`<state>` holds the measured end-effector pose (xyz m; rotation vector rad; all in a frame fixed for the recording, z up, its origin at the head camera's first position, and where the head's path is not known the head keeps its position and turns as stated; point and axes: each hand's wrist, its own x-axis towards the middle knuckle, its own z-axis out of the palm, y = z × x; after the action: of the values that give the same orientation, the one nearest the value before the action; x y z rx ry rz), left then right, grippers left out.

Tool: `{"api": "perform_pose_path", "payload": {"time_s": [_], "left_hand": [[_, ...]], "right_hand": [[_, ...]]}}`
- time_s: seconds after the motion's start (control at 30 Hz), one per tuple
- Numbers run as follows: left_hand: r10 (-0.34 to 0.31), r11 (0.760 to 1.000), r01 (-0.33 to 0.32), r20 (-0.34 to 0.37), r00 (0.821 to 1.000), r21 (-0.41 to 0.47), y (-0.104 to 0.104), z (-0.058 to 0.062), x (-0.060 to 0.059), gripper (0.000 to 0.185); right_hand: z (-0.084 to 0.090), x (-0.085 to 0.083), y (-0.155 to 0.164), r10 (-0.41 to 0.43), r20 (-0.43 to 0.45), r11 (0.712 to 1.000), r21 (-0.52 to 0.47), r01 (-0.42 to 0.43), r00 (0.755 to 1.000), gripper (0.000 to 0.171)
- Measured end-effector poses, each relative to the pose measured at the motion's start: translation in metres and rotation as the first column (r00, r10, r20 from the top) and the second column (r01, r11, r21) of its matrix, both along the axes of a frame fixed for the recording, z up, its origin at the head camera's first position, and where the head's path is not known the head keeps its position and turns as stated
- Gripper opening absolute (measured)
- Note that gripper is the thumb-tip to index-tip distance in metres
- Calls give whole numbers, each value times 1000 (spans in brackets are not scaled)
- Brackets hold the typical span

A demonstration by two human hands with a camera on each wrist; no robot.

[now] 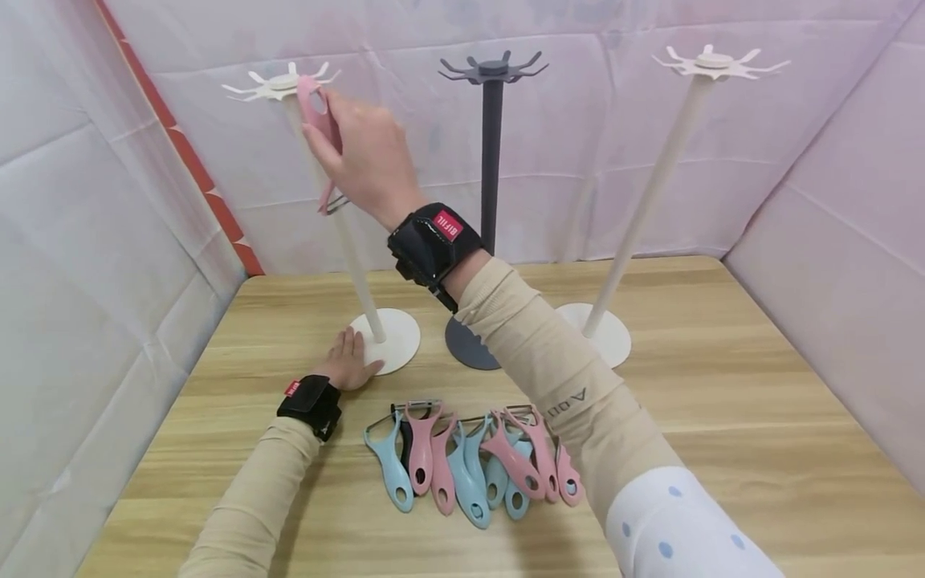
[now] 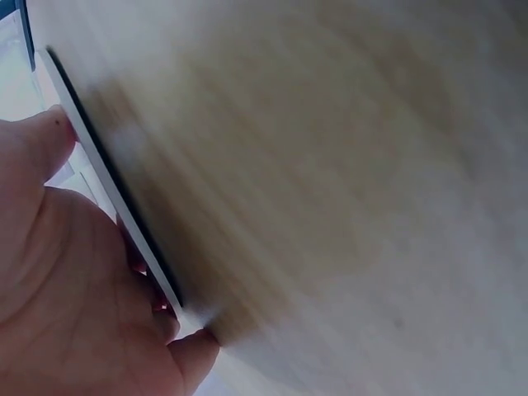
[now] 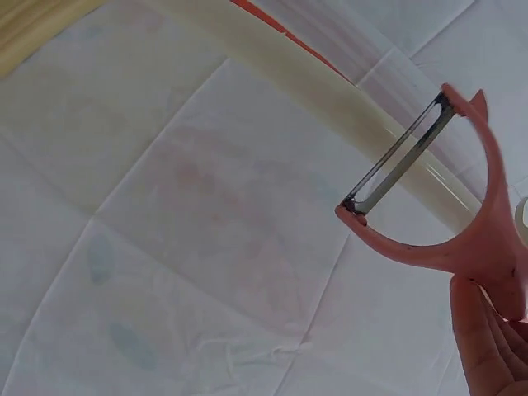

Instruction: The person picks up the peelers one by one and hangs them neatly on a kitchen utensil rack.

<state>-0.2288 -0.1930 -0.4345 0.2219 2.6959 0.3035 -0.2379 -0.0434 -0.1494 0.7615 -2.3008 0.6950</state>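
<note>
Currently the pink peeler (image 1: 320, 128) is pinched by its handle in the right hand (image 1: 364, 156), up at the cream stand (image 1: 285, 84) hooks. Judged light, rigid plastic; blade exposed, so it is best held at the handle. The left hand (image 1: 348, 365) rests flat on the stand base (image 1: 393, 337).

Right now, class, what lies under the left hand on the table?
The left hand rests on the edge of the white stand's round base, fingers straight. Beneath the base is the wooden table. The rim under the fingers is covered.
</note>
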Motion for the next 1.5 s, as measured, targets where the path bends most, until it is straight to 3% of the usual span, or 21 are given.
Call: {"api": "perform_pose_path", "payload": {"time_s": [0.3,0.63,0.87,1.03,1.5], "left_hand": [[-6,1000,6,27,1000,14,-1,11,3,80],[-31,999,31,-6,999,28,-16,-4,-6,81],[-26,999,26,17,1000,26,-14,16,3,81],[-36,998,36,4,999,42,-15,14,1,78],[-33,999,33,14,999,26,-21,11,0,78]], "right_hand": [[-15,5,8,53,-16,999,-5,-53,998,23],[-40,29,34,176,-45,984,12,-176,983,26],[-53,45,62,185,5,983,3,-185,983,38],[-64,48,84,202,17,979,2,-202,979,35],[-130,71,145,176,136,961,189,-200,975,24]]}}
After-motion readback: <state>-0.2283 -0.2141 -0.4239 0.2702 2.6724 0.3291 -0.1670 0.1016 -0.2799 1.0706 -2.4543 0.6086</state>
